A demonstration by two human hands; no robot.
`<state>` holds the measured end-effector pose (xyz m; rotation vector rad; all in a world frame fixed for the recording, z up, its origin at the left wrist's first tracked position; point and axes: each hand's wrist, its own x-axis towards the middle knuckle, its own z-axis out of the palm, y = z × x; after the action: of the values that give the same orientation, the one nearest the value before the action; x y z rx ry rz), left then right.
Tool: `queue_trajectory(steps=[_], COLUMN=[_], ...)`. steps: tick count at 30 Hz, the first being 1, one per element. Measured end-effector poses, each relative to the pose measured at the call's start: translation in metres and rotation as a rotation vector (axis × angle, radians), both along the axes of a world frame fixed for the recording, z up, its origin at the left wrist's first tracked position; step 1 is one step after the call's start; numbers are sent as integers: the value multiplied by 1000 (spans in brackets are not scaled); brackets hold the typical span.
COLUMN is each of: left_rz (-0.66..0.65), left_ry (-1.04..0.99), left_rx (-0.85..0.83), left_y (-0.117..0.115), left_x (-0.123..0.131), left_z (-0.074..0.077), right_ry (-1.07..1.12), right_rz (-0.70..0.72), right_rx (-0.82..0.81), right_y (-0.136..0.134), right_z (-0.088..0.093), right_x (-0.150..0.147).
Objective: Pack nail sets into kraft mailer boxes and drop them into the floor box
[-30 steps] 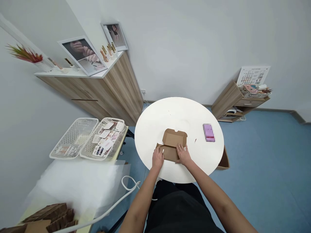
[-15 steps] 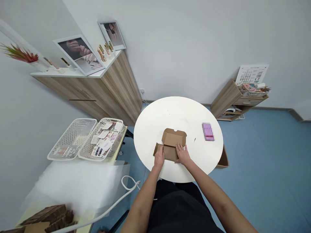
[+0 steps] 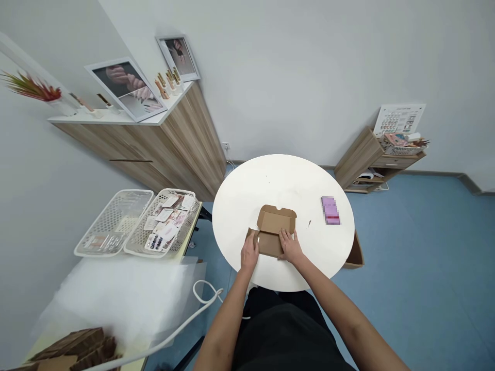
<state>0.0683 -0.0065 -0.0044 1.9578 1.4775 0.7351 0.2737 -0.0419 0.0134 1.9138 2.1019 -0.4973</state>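
Observation:
A brown cardboard box [image 3: 275,222], partly folded, lies on the round white table with its lid panel laid back away from me. At the box's left side my left hand [image 3: 250,253] has its fingers closed on the side flap, which is tilted up. My right hand [image 3: 291,248] grips the right side, fingertips over the edge and resting on the base panel. Part of each side flap is hidden under the hands.
A blurred purple phone-like item [image 3: 331,210] lies on the right of the round table [image 3: 284,172]. To the left, white plastic baskets [image 3: 133,242] hold cards and packets, beside translucent sheets [image 3: 119,293]. An open carton [image 3: 355,252] stands below the table's right edge.
My left hand has shifted slightly left and turned, and the left flap has been folded inward and more upright. My right hand has stayed nearly in place.

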Motion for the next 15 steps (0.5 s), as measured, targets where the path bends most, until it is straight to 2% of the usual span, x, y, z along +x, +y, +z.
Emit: queue_trajectory(steps=[2,5,8,15], left_rz=[140,305,258,161], left_ry=[60,125,104,37], left_rx=[46,-88,-226,-259], left_y=[2,8,12,-4], left_x=[-8,-20,-26,-7], left_z=[4,7,8,22], right_ry=[-4,0,13,16], right_rz=[-3,-7,-9,-22], right_rx=[-6,-15,-15,-6], right_y=[0,0,0,0], right_z=[1,4,6,8], right_x=[0,-1,-1,-3])
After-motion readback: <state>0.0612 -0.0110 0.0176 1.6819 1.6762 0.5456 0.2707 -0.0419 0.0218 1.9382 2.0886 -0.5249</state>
